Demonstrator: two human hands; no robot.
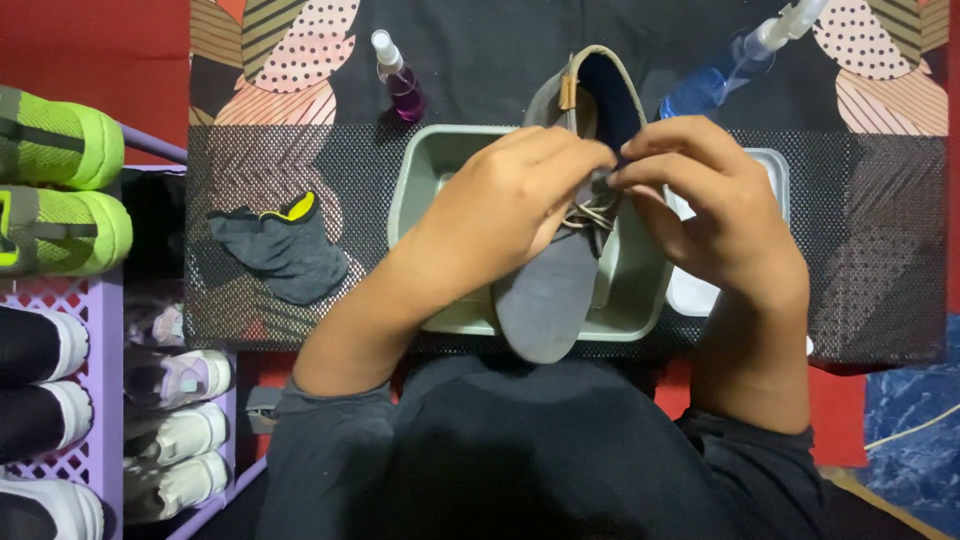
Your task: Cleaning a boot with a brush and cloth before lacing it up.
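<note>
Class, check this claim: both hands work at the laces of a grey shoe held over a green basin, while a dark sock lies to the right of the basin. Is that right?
Not quite. In the head view the dark sock lies to the left of the green basin, not the right. The rest holds: left hand and right hand are at the laces of the grey shoe.

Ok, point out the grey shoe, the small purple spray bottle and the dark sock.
grey shoe (545,300): head view, on its toe.
small purple spray bottle (404,95): head view, on its purple body.
dark sock (285,255): head view, on its middle.
</note>
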